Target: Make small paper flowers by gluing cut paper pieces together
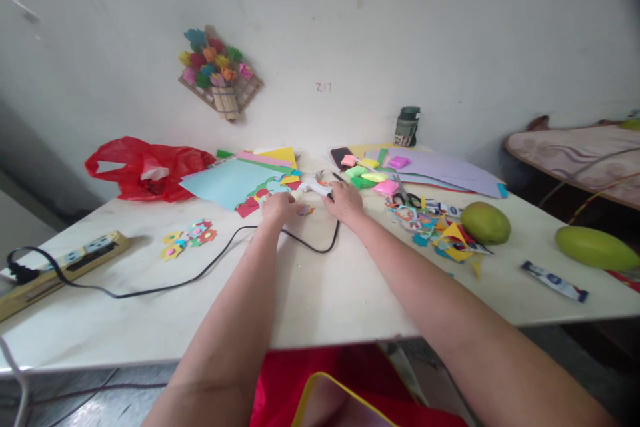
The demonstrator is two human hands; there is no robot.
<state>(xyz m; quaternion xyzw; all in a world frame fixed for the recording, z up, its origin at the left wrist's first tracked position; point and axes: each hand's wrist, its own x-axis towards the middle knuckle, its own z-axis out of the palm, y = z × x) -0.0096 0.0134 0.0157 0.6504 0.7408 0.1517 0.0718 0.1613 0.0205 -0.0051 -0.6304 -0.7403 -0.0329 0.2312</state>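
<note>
My right hand (345,201) is closed round the handle of a white glue gun (315,187), whose nozzle points left. Its black cord (200,273) runs from below that hand across the table to the left. Close to the nozzle is my left hand (278,208), its fingers curled together; whatever they hold is hidden. A small paper cut-out (306,211) lies between the two hands. Beyond the left hand are cut paper pieces (265,192) in red, green and yellow. Paper flowers (191,238) with coloured centres lie nearer on the left.
A power strip (95,250) and red plastic bag (150,170) lie left. Coloured sheets (220,183) lie at the back. To the right are clay packets (370,177), scissors (407,199), paper scraps (453,240), green fruit (485,223) and a tube (554,281). A jar (407,127) stands by the wall.
</note>
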